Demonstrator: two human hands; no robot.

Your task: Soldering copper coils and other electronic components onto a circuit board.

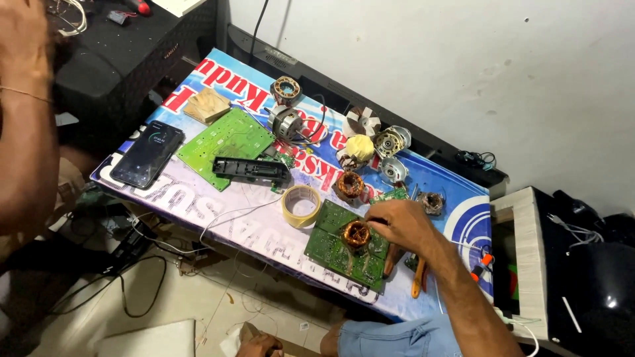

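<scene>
Down by my knee, my right hand (402, 225) rests on the green circuit board (344, 248), fingers curled loosely with the tips touching the copper coil (357, 234) on it; nothing is gripped. That coil sits just to the left of my fingertips, near the board's middle. The board's long axis runs along the tabletop (264, 241) edge. My left hand (23, 39) is raised well away at upper left; open or closed, I cannot tell.
</scene>
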